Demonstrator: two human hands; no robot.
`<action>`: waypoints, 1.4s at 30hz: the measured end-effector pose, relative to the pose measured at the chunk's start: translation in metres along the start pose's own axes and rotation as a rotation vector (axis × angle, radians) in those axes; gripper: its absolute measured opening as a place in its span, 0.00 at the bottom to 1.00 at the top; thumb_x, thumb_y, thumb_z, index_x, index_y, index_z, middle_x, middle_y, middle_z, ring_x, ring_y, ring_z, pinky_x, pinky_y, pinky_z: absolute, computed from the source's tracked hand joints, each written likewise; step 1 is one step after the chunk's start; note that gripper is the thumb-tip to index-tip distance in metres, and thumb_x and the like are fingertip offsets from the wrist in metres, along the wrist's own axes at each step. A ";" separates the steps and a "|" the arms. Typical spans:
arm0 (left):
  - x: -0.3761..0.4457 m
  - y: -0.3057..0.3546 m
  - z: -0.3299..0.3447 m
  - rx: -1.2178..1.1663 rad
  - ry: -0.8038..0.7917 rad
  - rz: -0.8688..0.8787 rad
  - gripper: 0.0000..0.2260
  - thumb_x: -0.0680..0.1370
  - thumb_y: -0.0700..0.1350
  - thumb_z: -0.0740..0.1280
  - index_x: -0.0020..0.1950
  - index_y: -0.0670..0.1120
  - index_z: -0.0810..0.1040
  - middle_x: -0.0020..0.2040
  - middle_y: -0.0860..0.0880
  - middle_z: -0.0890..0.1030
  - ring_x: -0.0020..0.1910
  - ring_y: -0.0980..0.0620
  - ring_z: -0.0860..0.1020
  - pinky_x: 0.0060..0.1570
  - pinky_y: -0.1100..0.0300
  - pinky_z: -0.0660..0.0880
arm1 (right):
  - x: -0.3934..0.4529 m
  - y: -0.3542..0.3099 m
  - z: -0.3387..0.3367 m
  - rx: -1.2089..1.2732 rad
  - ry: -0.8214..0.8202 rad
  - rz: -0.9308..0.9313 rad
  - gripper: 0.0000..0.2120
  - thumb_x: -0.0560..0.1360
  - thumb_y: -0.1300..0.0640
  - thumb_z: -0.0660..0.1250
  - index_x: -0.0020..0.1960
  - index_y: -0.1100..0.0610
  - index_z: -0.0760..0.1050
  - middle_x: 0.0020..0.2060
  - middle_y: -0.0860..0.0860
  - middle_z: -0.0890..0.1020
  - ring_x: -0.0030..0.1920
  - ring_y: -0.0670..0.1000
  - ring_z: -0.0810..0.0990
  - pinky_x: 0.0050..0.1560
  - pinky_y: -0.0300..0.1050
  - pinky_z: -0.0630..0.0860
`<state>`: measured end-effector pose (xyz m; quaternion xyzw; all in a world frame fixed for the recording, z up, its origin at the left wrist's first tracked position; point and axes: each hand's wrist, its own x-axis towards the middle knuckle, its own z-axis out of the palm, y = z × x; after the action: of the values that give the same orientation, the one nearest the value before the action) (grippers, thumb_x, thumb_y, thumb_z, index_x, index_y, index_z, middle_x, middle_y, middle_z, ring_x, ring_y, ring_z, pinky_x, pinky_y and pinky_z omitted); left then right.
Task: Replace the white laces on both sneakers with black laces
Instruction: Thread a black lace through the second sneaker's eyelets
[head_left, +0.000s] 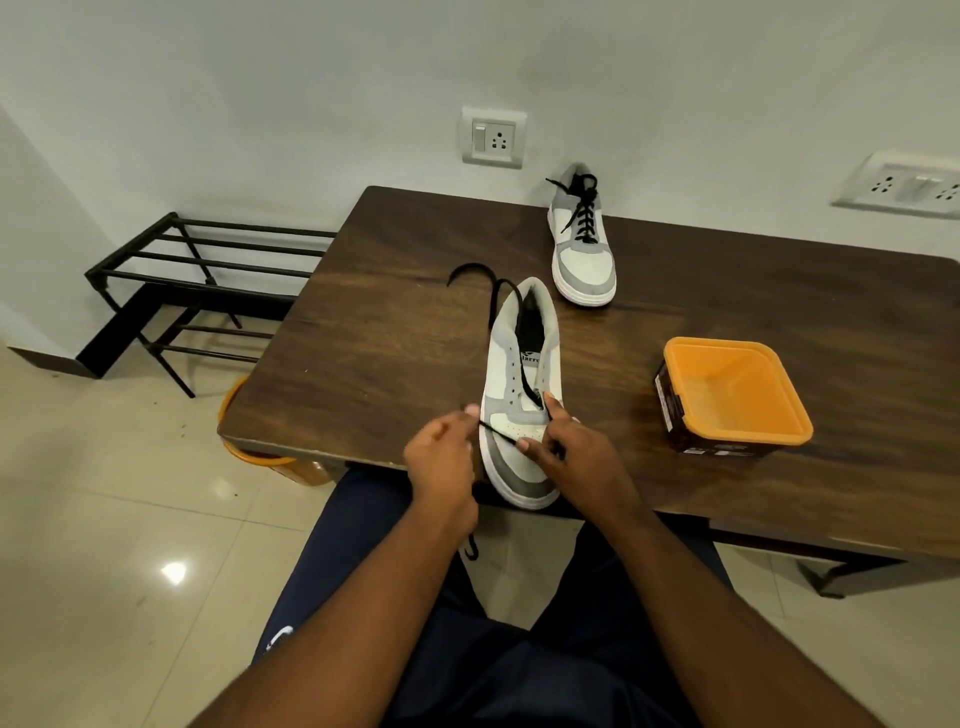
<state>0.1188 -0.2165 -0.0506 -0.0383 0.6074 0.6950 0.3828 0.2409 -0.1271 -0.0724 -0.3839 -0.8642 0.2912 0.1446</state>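
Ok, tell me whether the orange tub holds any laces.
No, the orange tub sits open on the table with nothing visible inside it.

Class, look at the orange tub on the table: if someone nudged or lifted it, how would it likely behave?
The orange tub looks empty and thin-walled, so it is probably light and would slide on the smooth wooden table rather than resist. Its broad, squat square shape suggests it is unlikely to tip or roll. It seems to be plastic, so probably not fragile.

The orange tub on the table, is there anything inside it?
Empty, it seems. The orange tub stands upright with no lid on the table, and only its bare orange floor and walls show inside.
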 end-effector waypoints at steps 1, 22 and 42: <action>0.000 0.014 0.010 -0.091 -0.025 -0.068 0.06 0.78 0.41 0.69 0.42 0.44 0.78 0.21 0.56 0.71 0.19 0.60 0.65 0.19 0.66 0.62 | 0.001 -0.003 -0.001 0.021 0.007 0.018 0.19 0.78 0.45 0.65 0.36 0.59 0.71 0.74 0.51 0.66 0.59 0.54 0.79 0.55 0.44 0.73; 0.006 0.122 0.026 0.880 -0.854 0.219 0.12 0.80 0.42 0.64 0.46 0.35 0.83 0.22 0.51 0.64 0.22 0.56 0.58 0.24 0.64 0.56 | 0.039 -0.026 -0.023 0.341 0.241 -0.078 0.41 0.70 0.53 0.76 0.76 0.42 0.58 0.79 0.46 0.50 0.78 0.45 0.45 0.73 0.39 0.48; 0.052 0.033 -0.014 1.061 -0.415 0.644 0.23 0.79 0.56 0.65 0.74 0.61 0.66 0.72 0.53 0.71 0.73 0.49 0.66 0.70 0.43 0.63 | 0.042 -0.034 -0.053 0.622 -0.146 0.015 0.08 0.74 0.71 0.68 0.51 0.62 0.80 0.36 0.54 0.82 0.28 0.41 0.76 0.29 0.34 0.74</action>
<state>0.0571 -0.2023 -0.0543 0.4745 0.7625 0.3738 0.2317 0.2183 -0.0927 -0.0091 -0.3055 -0.7391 0.5693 0.1904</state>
